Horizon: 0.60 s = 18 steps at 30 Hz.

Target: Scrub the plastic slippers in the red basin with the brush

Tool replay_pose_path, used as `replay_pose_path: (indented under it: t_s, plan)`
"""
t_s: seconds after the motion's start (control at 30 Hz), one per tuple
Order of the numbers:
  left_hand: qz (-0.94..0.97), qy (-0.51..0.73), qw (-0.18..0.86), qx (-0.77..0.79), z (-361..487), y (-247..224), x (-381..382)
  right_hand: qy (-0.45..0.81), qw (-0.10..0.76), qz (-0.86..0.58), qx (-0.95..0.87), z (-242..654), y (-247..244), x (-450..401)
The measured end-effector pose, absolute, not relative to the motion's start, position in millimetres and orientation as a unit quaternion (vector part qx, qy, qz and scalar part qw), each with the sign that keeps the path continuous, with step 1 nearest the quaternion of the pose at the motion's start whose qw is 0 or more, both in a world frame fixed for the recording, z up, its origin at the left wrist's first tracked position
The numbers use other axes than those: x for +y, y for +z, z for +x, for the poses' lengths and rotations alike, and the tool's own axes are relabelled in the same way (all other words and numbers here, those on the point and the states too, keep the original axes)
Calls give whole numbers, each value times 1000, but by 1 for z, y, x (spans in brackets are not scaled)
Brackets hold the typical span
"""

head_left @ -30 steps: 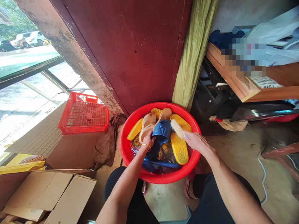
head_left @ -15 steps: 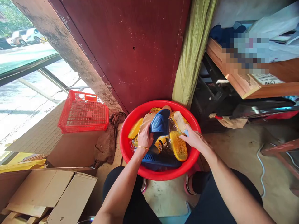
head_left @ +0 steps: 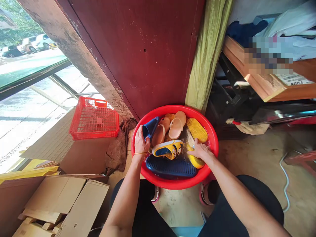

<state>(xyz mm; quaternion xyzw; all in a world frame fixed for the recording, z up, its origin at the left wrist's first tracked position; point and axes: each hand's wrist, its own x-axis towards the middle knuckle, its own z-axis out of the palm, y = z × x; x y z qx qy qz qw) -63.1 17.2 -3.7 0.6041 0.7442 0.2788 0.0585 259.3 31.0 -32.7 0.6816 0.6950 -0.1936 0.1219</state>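
A red basin of water holds several slippers and clogs. At its left side my left hand is closed on a blue slipper. On the right, my right hand is closed around a pale-bristled scrub brush, dipped low in the water and partly hidden. Just beside it are a yellow slipper, sole up, and another yellow one under my fingers. Tan clogs lie at the back. In the middle a yellow slipper rests above a navy slipper with a ridged sole.
Left of the basin are a red plastic crate, a brown rag and open cardboard boxes. A maroon door and a yellow-green curtain stand behind. To the right is a wooden-topped table with black legs.
My left hand has carried the blue slipper from the basin's middle to its left side, uncovering the tan clogs. The brush in my right hand has moved down into the water.
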Motion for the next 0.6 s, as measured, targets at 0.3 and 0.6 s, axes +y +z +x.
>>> replay_pose_path:
  t_s: [0.3, 0.6]
  plan:
    - [626, 149, 158, 749, -43, -36, 28, -289, 126, 667, 675, 273, -22, 37]
    - [583, 57, 172, 792, -39, -51, 30, -192, 82, 644, 736, 269, -23, 18]
